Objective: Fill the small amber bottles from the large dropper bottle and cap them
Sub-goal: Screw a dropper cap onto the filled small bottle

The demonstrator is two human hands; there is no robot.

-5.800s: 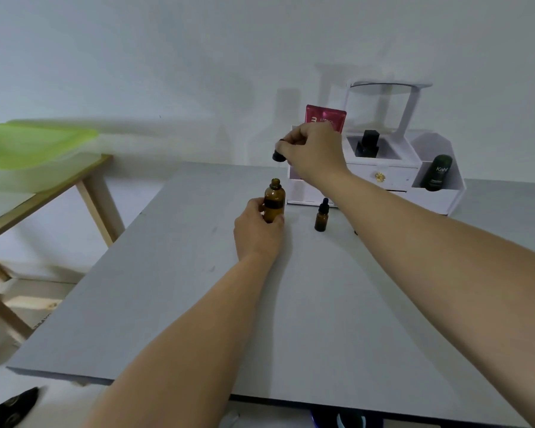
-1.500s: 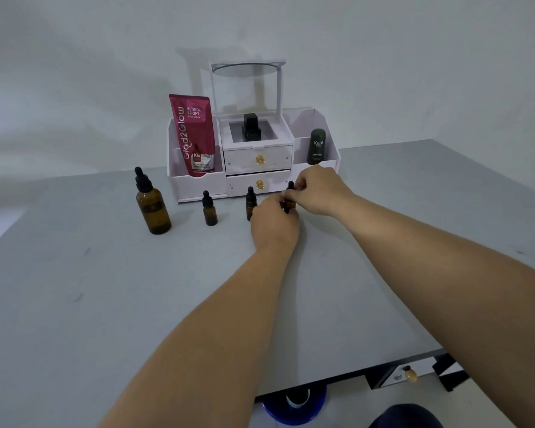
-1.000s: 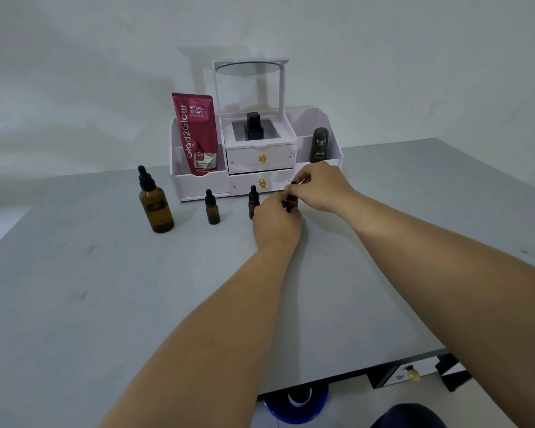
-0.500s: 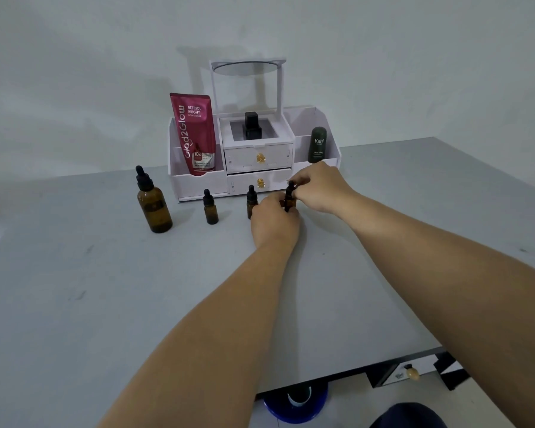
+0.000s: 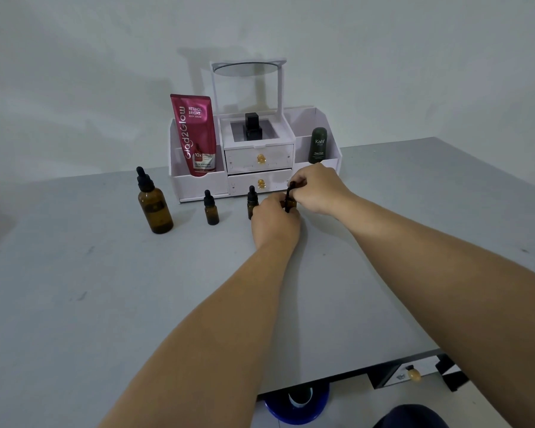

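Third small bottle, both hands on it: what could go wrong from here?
1. The left hand hides the third small bottle, so a cross-threaded dropper cap under the right hand may go unseen.
2. A capped small bottle stands close beside the left hand; a nudge could topple it.

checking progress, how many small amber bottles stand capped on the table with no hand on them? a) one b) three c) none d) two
d: two small capped bottles stand free right of the large dropper bottle; a third bottle is held between the left hand and right hand.
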